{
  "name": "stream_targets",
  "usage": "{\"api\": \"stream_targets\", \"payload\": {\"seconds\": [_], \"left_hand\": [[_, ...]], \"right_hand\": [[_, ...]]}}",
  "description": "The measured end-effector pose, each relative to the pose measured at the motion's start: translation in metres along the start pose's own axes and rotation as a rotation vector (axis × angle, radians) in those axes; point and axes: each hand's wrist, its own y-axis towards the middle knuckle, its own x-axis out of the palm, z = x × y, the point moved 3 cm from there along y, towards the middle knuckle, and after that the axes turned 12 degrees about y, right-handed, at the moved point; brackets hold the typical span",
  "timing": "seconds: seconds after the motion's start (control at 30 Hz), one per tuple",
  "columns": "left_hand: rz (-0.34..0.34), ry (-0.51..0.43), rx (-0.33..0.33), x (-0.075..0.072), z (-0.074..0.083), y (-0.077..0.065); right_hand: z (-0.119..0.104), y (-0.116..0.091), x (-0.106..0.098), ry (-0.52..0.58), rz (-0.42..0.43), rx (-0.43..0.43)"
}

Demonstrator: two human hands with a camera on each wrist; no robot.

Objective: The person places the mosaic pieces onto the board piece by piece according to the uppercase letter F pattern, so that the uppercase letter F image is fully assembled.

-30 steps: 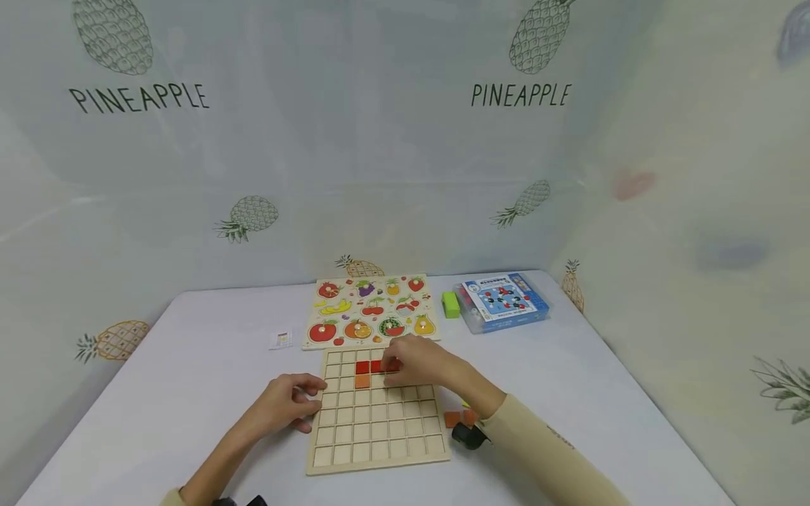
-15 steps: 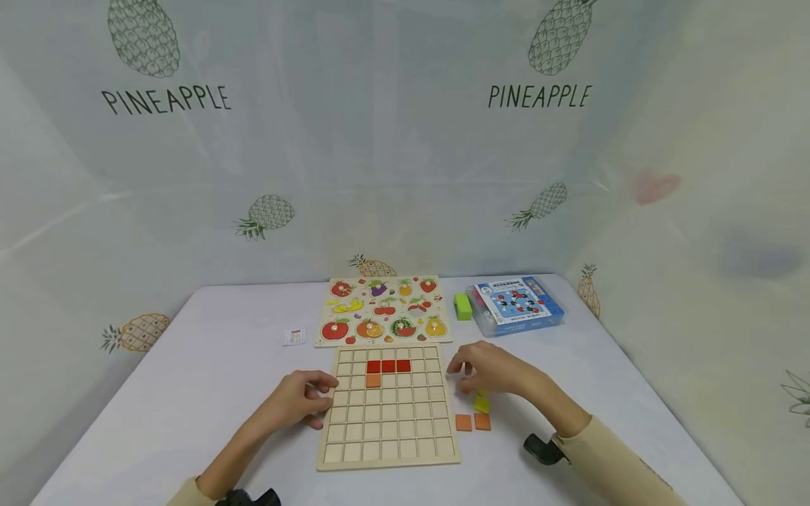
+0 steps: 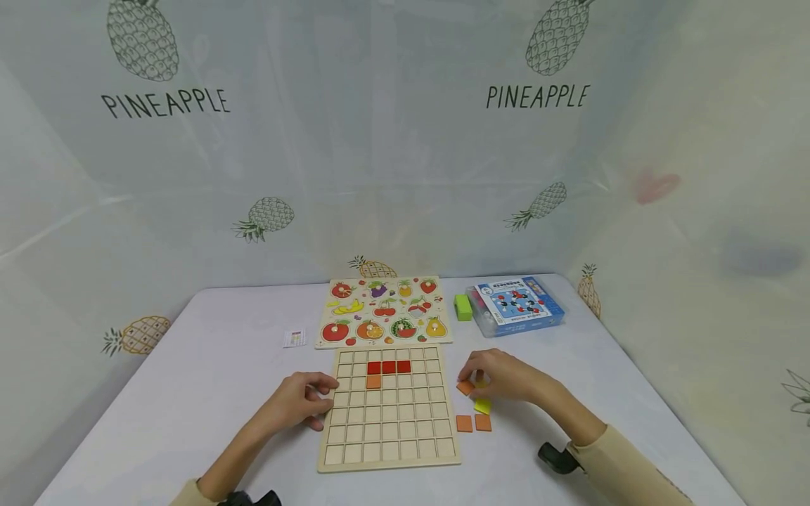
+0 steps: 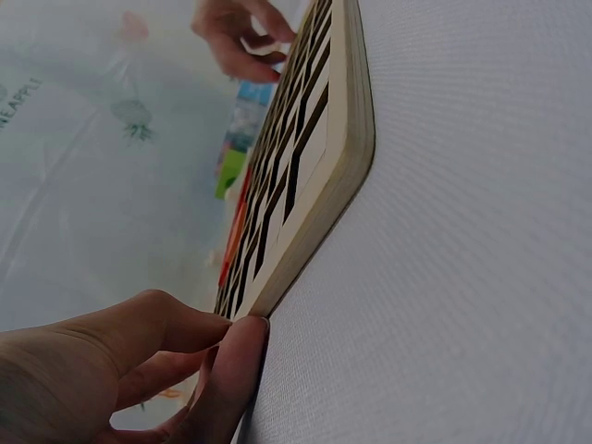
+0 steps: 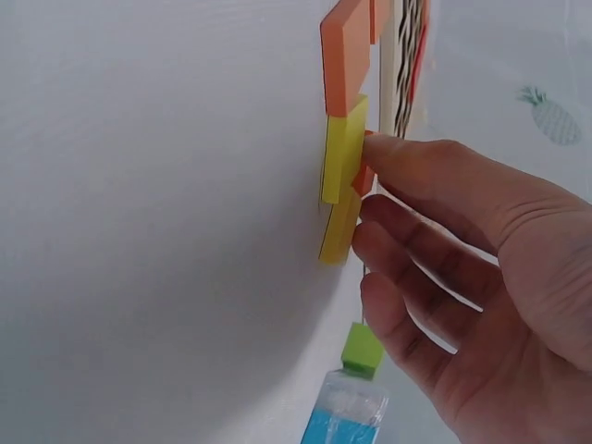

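Pinching an orange tile (image 3: 465,387) with the fingers of the right hand (image 3: 500,374), below and right of the frame's centre, just beside a yellow tile (image 3: 483,406). Pinching the left edge of the wooden board (image 3: 389,431), bottom middle, with the fingers of the left hand (image 3: 302,398). Best to grip by opposite edges, clear of the yellow, and steady the board lightly.

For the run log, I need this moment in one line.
left hand: touches left edge of grid board | right hand: pinches orange tile beside board | in board: three red tiles, another orange tile
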Motion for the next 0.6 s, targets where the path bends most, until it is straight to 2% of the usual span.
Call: {"api": "stream_targets", "payload": {"seconds": [0.27,0.6], "left_hand": [[0.003,0.0,0.004,0.0006,0.0005,0.0001],[0.007,0.005,0.001,-0.0001,0.0009,-0.0002]], "right_hand": [[-0.0008,0.0027,0.0031,-0.023,0.014,-0.002],[0.0021,0.0021,0.0027,-0.045,0.077,0.013]]}}
